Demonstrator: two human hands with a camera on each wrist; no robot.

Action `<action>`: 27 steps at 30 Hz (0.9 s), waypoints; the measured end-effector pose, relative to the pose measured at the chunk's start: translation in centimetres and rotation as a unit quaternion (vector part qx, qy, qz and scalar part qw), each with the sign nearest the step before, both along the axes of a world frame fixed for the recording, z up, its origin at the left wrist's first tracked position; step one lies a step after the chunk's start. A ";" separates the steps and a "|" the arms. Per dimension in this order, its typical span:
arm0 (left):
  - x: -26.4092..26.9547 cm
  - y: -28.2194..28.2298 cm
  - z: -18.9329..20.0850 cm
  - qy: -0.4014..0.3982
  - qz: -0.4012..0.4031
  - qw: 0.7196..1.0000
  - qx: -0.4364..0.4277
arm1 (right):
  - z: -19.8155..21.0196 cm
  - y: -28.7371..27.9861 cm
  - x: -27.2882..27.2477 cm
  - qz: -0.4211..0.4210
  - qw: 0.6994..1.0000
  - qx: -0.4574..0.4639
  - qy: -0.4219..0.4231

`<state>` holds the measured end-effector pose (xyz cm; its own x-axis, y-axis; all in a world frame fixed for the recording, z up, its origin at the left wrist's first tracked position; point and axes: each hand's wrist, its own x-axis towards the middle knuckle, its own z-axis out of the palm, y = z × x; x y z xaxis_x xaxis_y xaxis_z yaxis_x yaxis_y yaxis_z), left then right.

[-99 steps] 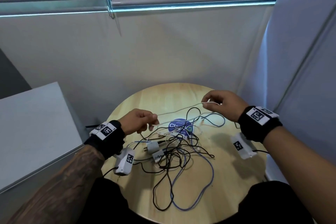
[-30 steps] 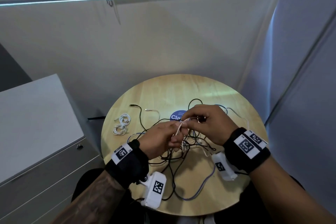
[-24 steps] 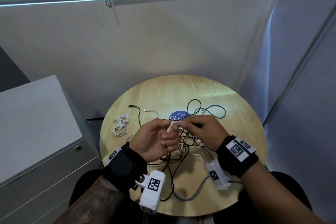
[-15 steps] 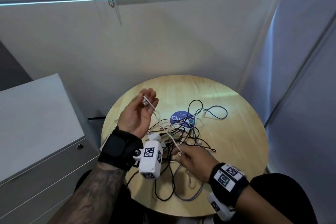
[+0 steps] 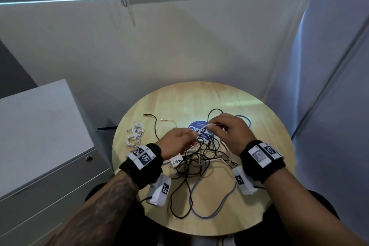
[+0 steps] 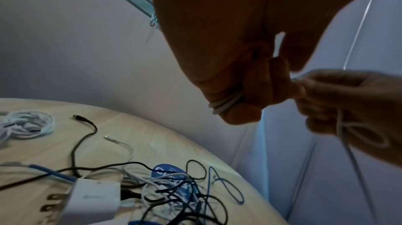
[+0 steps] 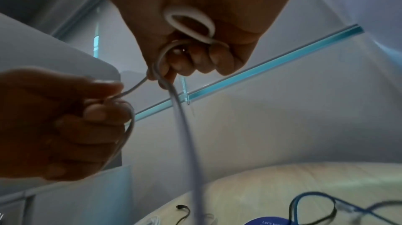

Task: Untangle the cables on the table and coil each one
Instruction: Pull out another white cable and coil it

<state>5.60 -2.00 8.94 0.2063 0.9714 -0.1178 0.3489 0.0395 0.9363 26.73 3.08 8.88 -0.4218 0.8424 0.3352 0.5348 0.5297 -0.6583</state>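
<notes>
A tangle of black, white and blue cables (image 5: pixel 199 160) lies in the middle of the round wooden table (image 5: pixel 259 142). Both hands are close together just above it. My left hand (image 5: pixel 187 139) grips several turns of a thin white cable (image 6: pixel 226 103) wound around its curled fingers. My right hand (image 5: pixel 218 128) pinches the same white cable (image 5: pixel 207 125) a short way off and holds a small loop of it (image 7: pixel 189 22) against the palm. From the right hand the cable hangs down (image 7: pixel 187 134) to the tangle.
Two small coiled white cables (image 5: pixel 135 134) lie at the table's left edge. Nearby lie a loose black cable end (image 5: pixel 148 115) and a white plug end (image 5: pixel 166 120). A white charger (image 6: pixel 93 199) sits in the tangle, near a blue sticker (image 5: pixel 196 128). A grey drawer cabinet (image 5: pixel 40 136) stands to the left.
Half a second ago my left hand was raised at the left and my right hand was low at the front, with the white cable stretched between them. Both now meet above the tangle.
</notes>
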 end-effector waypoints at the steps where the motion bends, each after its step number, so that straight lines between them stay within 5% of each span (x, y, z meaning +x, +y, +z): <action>1: -0.2 0.1 0.4 -0.019 0.006 1.000 0.001 | -0.4 0.4 0.1 -0.005 1.000 -0.018 0.017; 6: -2.1 0.6 1.1 -0.094 0.099 0.991 0.005 | -1.6 0.0 0.3 -0.058 0.974 -0.184 0.118; 11: -4.7 1.2 -0.3 -0.073 0.186 0.980 0.011 | -2.1 1.1 1.3 -0.079 0.958 -0.208 0.183; 19: -9.6 1.0 -1.3 -0.102 0.333 0.937 0.012 | -1.2 3.4 5.6 -0.163 0.972 -0.138 0.101; 27: -9.2 1.2 -1.2 -0.141 0.331 0.933 -0.018 | -0.6 3.2 5.0 -0.200 0.971 -0.125 0.045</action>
<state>-3.62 -0.82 7.75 -0.4088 0.8936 -0.1853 -0.0229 0.1929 0.9810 31.78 6.25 8.30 -0.0217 0.9925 0.1205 0.5989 0.1094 -0.7933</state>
